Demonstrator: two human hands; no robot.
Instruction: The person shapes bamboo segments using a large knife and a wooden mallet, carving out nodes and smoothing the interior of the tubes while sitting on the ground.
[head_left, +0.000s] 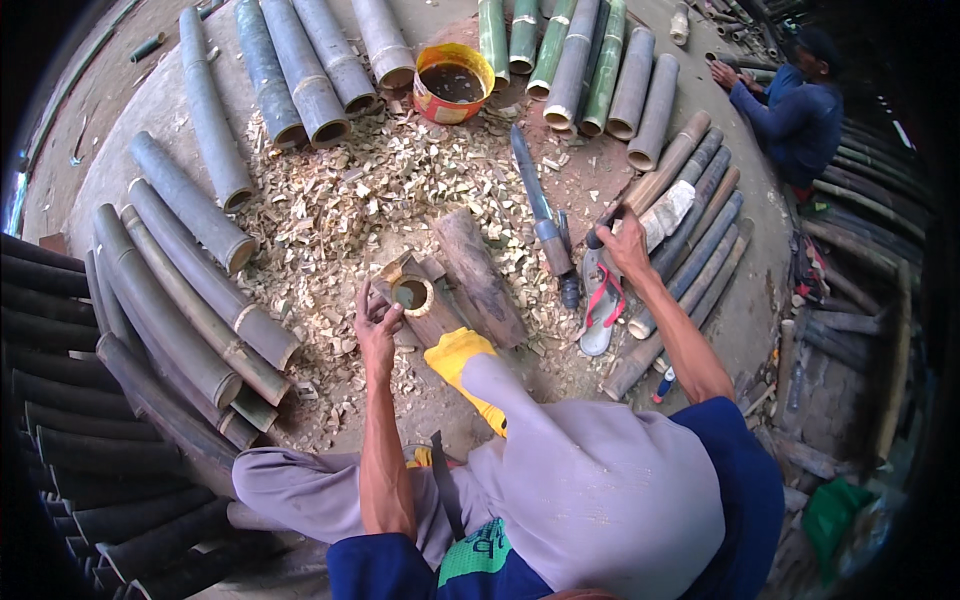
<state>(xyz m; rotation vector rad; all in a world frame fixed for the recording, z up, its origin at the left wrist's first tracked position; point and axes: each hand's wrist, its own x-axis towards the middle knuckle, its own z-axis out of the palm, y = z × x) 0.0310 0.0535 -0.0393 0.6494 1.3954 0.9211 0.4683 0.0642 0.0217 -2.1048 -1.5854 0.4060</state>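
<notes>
A short bamboo piece (412, 294) with a freshly cut pale rim rests against a wooden block, its hollow end facing up toward me. At its left side is my left hand (377, 325), fingers bent but apart, holding nothing that I can see. My right hand (625, 248) is closed around a dark handle-like piece (600, 228); whatever it belongs to is mostly hidden. Just below that hand lies a grey flip-flop (601, 305) with a red strap. A yellow covering (462, 355) wraps my lower leg, close to the bamboo piece.
Bamboo tubes (170, 290) fan out around me on both sides. Pale chips (340, 210) litter the ground. A red-yellow bucket (450, 88) of dark liquid stands ahead. A sheathed-looking blue tool (540, 205) lies right of a wooden log (482, 275). Another person (795, 115) crouches far right.
</notes>
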